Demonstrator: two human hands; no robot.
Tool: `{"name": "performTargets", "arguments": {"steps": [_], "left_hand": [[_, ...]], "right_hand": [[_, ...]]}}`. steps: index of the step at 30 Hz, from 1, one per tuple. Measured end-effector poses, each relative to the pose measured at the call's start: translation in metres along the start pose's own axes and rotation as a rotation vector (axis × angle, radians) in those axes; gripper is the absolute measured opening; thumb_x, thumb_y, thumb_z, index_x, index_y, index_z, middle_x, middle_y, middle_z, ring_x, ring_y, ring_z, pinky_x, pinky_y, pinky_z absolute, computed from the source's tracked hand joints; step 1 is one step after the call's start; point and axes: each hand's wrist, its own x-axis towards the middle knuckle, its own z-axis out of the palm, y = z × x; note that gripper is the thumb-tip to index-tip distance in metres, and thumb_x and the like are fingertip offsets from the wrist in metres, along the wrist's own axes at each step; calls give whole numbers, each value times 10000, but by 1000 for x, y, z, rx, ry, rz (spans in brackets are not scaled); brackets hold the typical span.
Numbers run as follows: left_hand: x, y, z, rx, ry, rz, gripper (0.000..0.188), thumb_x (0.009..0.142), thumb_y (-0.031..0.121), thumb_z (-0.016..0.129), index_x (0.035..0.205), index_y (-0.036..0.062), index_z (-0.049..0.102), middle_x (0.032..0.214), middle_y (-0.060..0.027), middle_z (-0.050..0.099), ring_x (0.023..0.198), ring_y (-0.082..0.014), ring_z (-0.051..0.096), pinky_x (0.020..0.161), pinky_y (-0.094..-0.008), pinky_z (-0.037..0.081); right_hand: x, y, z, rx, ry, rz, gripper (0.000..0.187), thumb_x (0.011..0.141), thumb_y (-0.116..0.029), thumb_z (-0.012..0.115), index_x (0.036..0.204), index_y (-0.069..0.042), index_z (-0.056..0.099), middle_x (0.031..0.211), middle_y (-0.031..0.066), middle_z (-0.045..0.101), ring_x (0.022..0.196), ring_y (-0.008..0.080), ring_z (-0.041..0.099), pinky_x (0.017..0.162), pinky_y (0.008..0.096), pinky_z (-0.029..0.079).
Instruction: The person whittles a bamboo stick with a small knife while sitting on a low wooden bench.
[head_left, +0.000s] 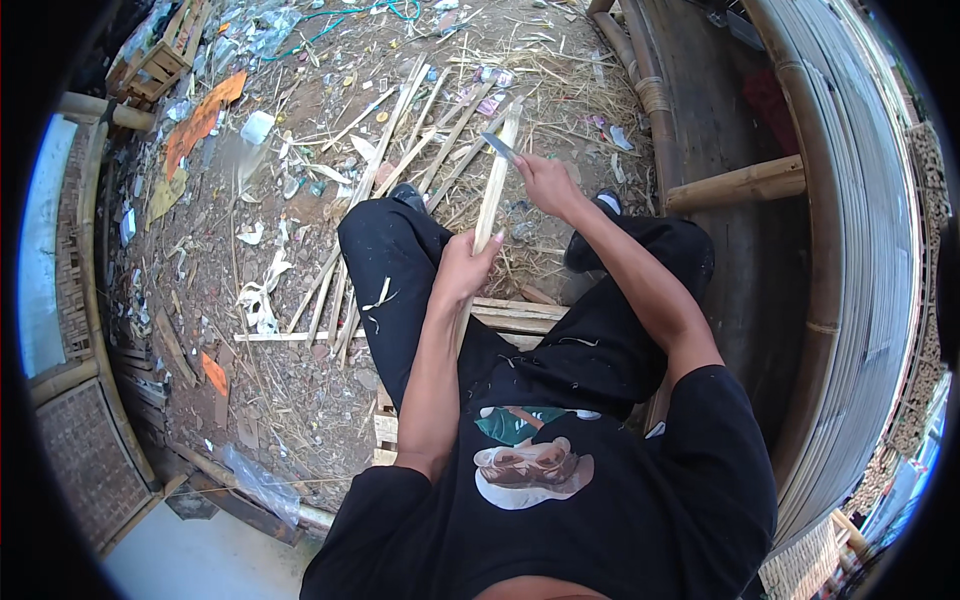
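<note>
A long pale bamboo strip (492, 195) slants up and away from my lap, between my knees. Fingers wrapped round its lower part, my left hand (468, 266) grips it, and its near end passes below that hand toward my thigh. My right hand (549, 186) is closed on a knife, whose handle is mostly hidden in the fist. The knife's blade (499, 147) points left and lies across or against the strip near its far end; whether it bites into the wood I cannot tell.
Several split bamboo strips (395, 135) lie on the littered dirt ahead and left. A wooden crate (160, 50) stands far left, near an orange sheet (205, 120). Bamboo poles and a slatted wall (850, 220) run along my right. Clear plastic (262, 485) lies lower left.
</note>
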Motion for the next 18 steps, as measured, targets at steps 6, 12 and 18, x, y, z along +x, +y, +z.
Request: {"name": "performTargets", "arguments": {"steps": [6,12,18], "left_hand": [[-1,1,-6,158,55,130,253,873,225,689,769,50,538,553,31,481,372,-36,365,342,-219,247],[-21,35,4,-58,-90,-14,247,909,240,641,799,65,505,531,41,415,363,-40,346,339,-219,258],[-25,44,5,-15,-176,55,302,989,336,480,869,60,506,555,13,459,386,-67,419,362,-210,339]], "right_hand": [[-30,-28,4,56,-126,-12,313,975,-273,440,903,-22,614,711,257,582,672,455,576,625,500,460],[-12,-38,-33,921,-263,493,321,949,-388,555,845,-87,514,548,-84,368,426,3,336,369,208,234],[11,-46,-54,1062,-147,411,230,899,-223,659,823,-86,490,563,-73,393,414,18,340,369,215,233]]}}
